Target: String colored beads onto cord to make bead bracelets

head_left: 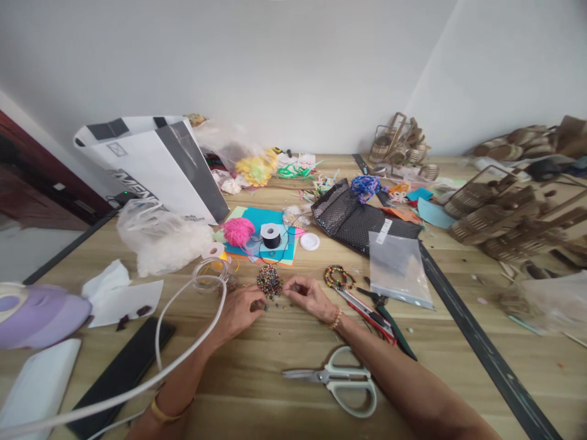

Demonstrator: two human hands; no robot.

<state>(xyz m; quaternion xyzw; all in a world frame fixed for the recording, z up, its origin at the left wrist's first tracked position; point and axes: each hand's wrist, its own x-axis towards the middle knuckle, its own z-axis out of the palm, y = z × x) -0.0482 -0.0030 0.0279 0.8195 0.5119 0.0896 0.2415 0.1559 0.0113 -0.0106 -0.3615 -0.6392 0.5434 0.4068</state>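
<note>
1. I see the bead pile point(269, 280) on the table point(257, 397), between the person's two hands; from the left hand point(241, 311) it sits at about 1 o'clock, from the right hand point(312, 298) at about 10 o'clock.
2. That close flank on both sides is the relation I judge to matter most: both sets of fingertips are just beside the beads, and I cannot say which hand is nearer.
3. The pile reads as roundish, giving me no clear long axis; a few loose beads trail off toward 6 o'clock.
4. The right thumb and forefinger come together at their tips; I cannot tell whether a bead or strand is pinched there.
5. The left fingers are curled, with a small dark speck by the tips; held or merely lying there, I cannot tell.
6. From the pile, I place the spool of black cord point(271, 241) at 12 o'clock, beaded loops point(338, 283) at 3 and scissors point(331, 374) near 5.
7. A white cable point(224, 293) crosses in front of the left forearm, masking part of it from me. Both forearms run off the bottom edge, and single beads are too small for me to separate.
</note>
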